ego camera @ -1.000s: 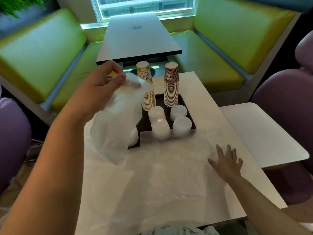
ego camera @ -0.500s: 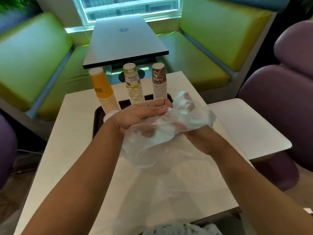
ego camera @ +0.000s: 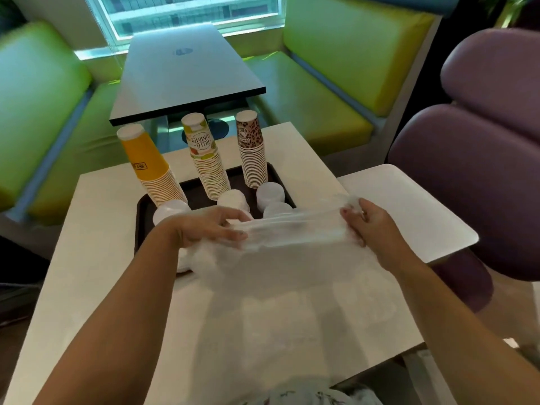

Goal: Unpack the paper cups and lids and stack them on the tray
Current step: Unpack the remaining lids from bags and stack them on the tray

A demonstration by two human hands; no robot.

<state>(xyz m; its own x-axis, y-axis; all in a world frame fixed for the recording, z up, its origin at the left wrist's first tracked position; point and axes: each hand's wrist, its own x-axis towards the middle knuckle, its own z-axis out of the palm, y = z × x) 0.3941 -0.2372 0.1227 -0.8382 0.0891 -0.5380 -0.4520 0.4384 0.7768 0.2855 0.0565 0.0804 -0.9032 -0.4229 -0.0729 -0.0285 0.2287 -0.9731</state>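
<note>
Stacks of paper cups are set upside down along the far side of a dark tray [ego camera: 139,217] on the white bench [ego camera: 96,258]: a yellow stack [ego camera: 150,168], a fruit-printed stack [ego camera: 206,157], a leopard-print stack [ego camera: 252,150]. White lid stacks [ego camera: 270,194] are placed just before them. A clear plastic bag [ego camera: 292,232] is stretched between the left hand [ego camera: 210,229] and right hand [ego camera: 365,222], both gripping it above the bench.

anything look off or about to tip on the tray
The yellow cup stack leans noticeably left, out over the tray edge, while the leopard-print stack stands nearly upright. Nothing looks spilled or damaged.
</note>
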